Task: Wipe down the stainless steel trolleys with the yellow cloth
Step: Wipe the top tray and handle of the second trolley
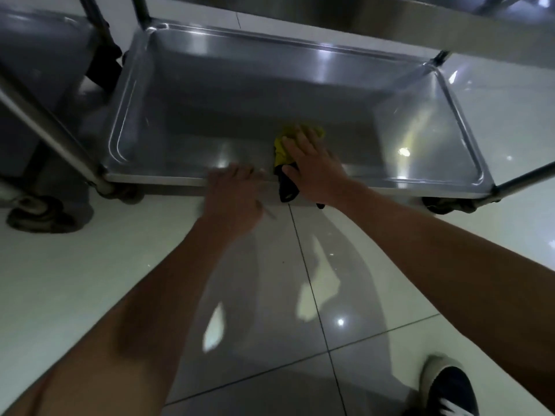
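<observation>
The bottom shelf of a stainless steel trolley fills the upper half of the head view, a shallow tray with a raised rim. My right hand lies flat with straight fingers on the yellow cloth, pressing it onto the shelf near the front rim. A dark part of the cloth hangs over that rim. My left hand grips the front rim just left of the cloth, fingers curled over the edge.
A second steel trolley stands close on the left, its castor on the tiled floor. The wiped trolley's castor sits at front right. An upper shelf overhangs at the top. My shoe is bottom right.
</observation>
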Available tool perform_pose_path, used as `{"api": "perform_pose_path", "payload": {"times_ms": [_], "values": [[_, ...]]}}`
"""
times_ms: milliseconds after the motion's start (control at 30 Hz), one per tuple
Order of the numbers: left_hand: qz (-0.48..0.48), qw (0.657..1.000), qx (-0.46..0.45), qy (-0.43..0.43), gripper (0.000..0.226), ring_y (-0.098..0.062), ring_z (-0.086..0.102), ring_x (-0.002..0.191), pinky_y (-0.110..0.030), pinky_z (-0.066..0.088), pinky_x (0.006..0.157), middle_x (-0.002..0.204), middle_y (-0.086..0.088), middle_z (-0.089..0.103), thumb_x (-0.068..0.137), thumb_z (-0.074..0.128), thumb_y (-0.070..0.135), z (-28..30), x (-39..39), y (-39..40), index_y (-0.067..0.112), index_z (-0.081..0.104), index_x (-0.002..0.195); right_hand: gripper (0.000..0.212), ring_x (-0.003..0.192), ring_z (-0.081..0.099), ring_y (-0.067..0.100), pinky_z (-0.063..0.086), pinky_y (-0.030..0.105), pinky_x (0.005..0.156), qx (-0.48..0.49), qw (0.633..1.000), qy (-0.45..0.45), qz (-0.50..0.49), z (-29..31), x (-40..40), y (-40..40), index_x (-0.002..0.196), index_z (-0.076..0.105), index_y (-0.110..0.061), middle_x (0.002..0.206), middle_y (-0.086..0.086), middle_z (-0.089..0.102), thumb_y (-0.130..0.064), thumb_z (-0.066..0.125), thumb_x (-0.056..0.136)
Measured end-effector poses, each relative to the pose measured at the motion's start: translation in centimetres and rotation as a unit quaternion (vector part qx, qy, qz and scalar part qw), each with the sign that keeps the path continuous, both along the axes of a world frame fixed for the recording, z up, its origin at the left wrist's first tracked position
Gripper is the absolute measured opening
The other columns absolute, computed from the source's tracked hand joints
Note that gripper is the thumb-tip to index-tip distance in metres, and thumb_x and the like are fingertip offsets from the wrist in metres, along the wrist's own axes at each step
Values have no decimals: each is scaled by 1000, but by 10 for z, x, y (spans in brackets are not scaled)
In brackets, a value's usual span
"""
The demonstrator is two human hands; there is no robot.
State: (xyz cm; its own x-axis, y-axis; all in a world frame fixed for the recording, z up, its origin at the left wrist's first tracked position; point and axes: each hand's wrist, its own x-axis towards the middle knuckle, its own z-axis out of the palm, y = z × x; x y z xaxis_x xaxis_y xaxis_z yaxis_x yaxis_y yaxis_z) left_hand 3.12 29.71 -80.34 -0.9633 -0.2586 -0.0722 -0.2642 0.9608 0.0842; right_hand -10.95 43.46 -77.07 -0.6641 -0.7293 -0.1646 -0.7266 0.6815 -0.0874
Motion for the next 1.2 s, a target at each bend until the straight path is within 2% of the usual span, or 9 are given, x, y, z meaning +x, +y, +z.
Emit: {"api": "perform_pose_path", "payload": {"times_ms": [133,233,300,500,633,833,933,1100,1200], "values": [[32,997,-44,-48,53,-32,36,134,-66,31,106,137,-5,44,89,53,39,12,-11,24,19,45,138,62,154,0,27,13,50,122,-23,999,3,43,-18,-15,2,157,22,-28,167,-1,3,-48,40,101],[47,997,-40,-43,42,-28,43,127,-60,38,102,129,-4,48,90,49,38,21,-22,42,17,54,126,56,153,5,26,15,48,122,-63,994,28,79,-26,-25,18,154,30,-25,167,0,10,-42,42,102],[58,998,-1,-34,38,-26,44,126,-56,40,102,130,-1,48,90,50,34,24,-30,58,18,56,124,52,154,5,26,15,47,122,-83,993,25,82,-29,-36,34,153,32,-27,166,-1,11,-38,39,102],[26,999,31,-35,36,-27,42,127,-50,39,99,133,-3,49,91,52,28,26,-74,125,20,54,125,49,154,0,26,14,46,120,-114,993,11,39,-33,-86,114,152,34,-32,167,-2,5,-32,39,103],[-24,999,16,-28,37,-24,38,132,-49,37,104,137,-1,47,94,49,28,26,-125,181,23,53,130,45,154,-1,25,22,50,117,-131,991,4,-13,-35,-127,182,148,41,-32,167,-3,4,-31,41,103],[-59,998,24,12,42,-25,37,133,-46,32,105,140,-3,47,95,47,34,24,-195,261,19,50,135,45,154,2,26,19,49,120,-134,987,25,-86,-32,-179,282,147,43,-30,167,-1,8,-33,43,102],[-55,998,34,2,39,-24,34,135,-46,33,105,141,-1,45,96,44,37,25,-222,288,22,50,132,46,154,3,25,15,45,122,-135,981,31,-137,-29,-198,322,147,44,-28,167,0,9,-30,44,101],[-27,999,43,5,33,-22,41,127,-48,39,101,133,-1,48,97,41,37,20,-233,306,24,56,123,51,153,-2,24,10,47,122,-141,973,22,-181,-30,-206,335,146,41,-31,167,3,4,-29,45,95],[-35,997,57,23,34,-18,38,130,-47,36,102,134,3,47,98,40,38,16,-231,299,25,58,123,64,153,-2,28,10,50,122,-165,962,14,-216,-29,-205,327,151,29,-25,166,9,1,-30,48,90]]}}
